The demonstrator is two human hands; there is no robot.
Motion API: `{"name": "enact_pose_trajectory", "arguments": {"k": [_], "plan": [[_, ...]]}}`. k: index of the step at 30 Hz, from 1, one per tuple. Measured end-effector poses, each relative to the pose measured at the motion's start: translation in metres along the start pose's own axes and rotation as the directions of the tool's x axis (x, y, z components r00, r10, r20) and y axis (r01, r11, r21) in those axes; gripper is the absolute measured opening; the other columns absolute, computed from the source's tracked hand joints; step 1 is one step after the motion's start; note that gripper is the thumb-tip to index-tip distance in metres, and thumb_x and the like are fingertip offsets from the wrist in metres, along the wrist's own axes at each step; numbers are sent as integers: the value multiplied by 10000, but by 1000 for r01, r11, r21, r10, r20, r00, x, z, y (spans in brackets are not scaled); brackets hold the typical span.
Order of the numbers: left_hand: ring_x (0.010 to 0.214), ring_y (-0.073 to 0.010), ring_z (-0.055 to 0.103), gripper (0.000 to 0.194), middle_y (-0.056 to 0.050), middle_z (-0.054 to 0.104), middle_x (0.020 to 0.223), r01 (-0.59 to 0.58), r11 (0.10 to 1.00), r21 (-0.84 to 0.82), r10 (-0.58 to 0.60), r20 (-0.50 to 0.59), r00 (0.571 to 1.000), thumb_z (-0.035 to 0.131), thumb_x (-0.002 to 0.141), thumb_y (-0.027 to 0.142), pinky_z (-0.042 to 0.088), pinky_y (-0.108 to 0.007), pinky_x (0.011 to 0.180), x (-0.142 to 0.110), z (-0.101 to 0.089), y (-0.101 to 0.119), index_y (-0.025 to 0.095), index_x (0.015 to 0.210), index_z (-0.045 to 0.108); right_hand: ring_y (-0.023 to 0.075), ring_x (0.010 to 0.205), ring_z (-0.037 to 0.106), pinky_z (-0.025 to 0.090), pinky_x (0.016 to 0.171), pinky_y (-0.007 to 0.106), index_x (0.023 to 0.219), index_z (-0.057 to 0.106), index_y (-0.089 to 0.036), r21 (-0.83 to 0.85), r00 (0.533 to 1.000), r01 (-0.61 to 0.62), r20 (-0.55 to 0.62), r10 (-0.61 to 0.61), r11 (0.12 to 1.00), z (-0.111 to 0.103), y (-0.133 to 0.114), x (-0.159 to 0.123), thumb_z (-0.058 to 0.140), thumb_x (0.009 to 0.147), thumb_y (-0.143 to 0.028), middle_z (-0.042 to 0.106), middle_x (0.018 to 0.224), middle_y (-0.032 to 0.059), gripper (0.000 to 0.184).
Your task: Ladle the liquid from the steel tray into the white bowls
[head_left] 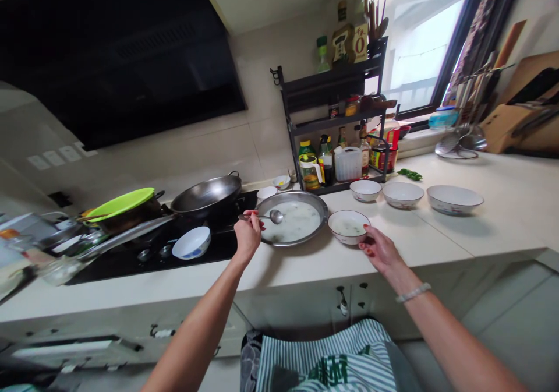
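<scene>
The metal spoon is over the wide steel basin of milky soup; whether it touches the liquid, I can't tell. The left hand grips its handle with curled fingers, knuckles up, the forearm slanting in from below. Just beside the basin, a porcelain bowl holds a little of the same pale soup. The right hand pinches its near right side, thumb at the rim, the braceleted forearm angled inward. Farther right, three porcelain bowls line the white countertop; a wok stands left, on the cooktop.
</scene>
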State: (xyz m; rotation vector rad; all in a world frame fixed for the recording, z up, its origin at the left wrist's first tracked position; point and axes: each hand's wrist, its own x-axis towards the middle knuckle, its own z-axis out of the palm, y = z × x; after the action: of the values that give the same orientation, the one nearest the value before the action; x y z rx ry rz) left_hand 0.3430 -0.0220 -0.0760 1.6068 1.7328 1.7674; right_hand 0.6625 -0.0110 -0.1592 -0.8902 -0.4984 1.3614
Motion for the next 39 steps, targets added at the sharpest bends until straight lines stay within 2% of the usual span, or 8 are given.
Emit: {"name": "enact_pose_trajectory", "arguments": {"k": [5,10,13,20,28,39], "plan": [[440,-161,624,187,-27,620,527,66,997,-41,-65,17,998,483,838,244,461,-218,474,2,4,-10,155,761,628,83,433,476,259,279,141,737,596,-168,7,1000,-4,-17,4,1000,1,-1,-1,781,575,-260,550,575,9,262],[469,-191,650,197,-34,634,541,175,974,-142,-181,-30,983,466,820,265,494,-252,477,13,5,-27,143,794,618,83,429,473,255,278,141,744,599,-169,9,1000,-1,-19,1,1000,2,-2,-3,785,568,-266,555,564,6,273],[466,-196,652,213,-36,630,532,247,953,-174,-261,-60,964,446,802,255,510,-269,474,19,3,-30,131,787,618,84,433,479,255,280,140,743,603,-162,11,1000,7,-18,-7,1000,3,-2,-3,792,551,-263,554,555,5,288],[474,-193,659,206,-39,621,515,296,920,-256,-325,-82,942,454,764,225,546,-289,502,25,1,-24,110,755,624,74,425,480,262,282,135,730,604,-163,25,1000,11,-17,-11,1000,1,0,-1,775,559,-245,555,560,-6,256],[444,-150,625,138,-18,599,519,349,851,-392,-402,-60,914,448,759,147,525,-255,466,26,4,-11,120,713,575,80,405,481,252,287,137,749,597,-157,-2,1000,9,-12,-9,1000,0,1,0,750,590,-247,563,549,4,238],[428,-144,604,155,-17,592,513,348,847,-402,-392,-32,919,448,762,142,515,-259,456,27,7,-1,120,687,582,79,420,477,254,295,132,759,581,-171,-20,1000,1,-11,-2,1000,-1,1,1,753,610,-267,557,564,2,247]]}}
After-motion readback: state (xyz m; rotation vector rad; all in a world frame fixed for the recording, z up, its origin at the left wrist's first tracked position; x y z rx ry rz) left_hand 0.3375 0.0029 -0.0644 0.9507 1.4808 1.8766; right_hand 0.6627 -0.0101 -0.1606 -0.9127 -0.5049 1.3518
